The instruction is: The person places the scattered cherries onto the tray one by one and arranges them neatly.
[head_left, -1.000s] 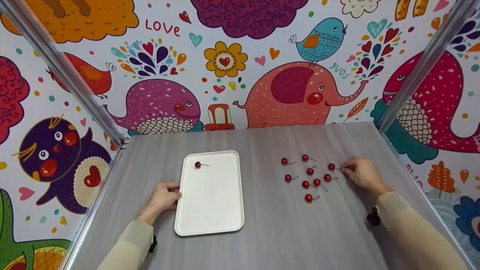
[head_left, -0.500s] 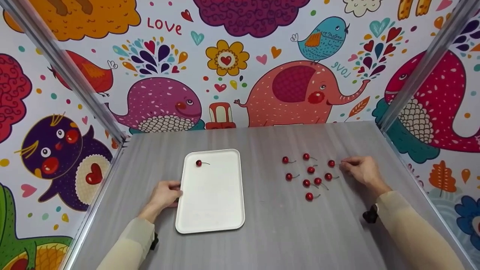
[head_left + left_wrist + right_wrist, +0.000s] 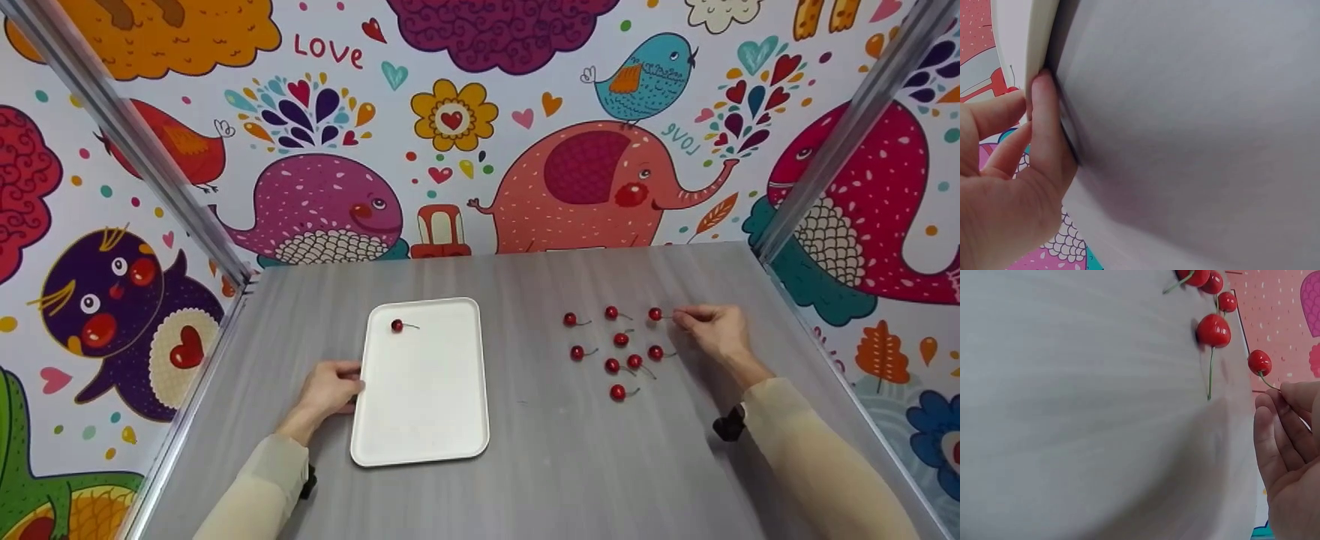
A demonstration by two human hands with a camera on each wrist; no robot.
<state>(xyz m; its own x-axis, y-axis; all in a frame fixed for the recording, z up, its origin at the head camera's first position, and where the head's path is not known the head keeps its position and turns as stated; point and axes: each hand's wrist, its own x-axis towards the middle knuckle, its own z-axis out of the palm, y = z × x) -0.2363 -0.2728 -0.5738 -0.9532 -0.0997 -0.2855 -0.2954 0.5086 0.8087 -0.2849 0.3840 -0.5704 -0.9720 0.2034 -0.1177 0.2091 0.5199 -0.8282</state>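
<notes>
My right hand (image 3: 716, 330) pinches the stem of a red cherry (image 3: 655, 314) between thumb and fingertips. In the right wrist view that cherry (image 3: 1260, 362) hangs off the fingertips, apart from the cherries lying on the table. My left hand (image 3: 326, 391) holds the left edge of a white rectangular tray (image 3: 420, 405), with thumb and fingers at its rim; the left wrist view shows the fingertips right against the tray's side (image 3: 1039, 39). One cherry (image 3: 397, 325) with its stem lies near the tray's far left corner.
Several other stemmed cherries (image 3: 613, 366) lie scattered on the grey table (image 3: 525, 480), right of the tray and left of my right hand. A wall with cartoon animals (image 3: 585, 187) and metal posts (image 3: 832, 142) bounds the table.
My right hand has moved slightly left and away from me, and the cherry it holds by the stem has shifted with it. The left hand stays at the tray.
</notes>
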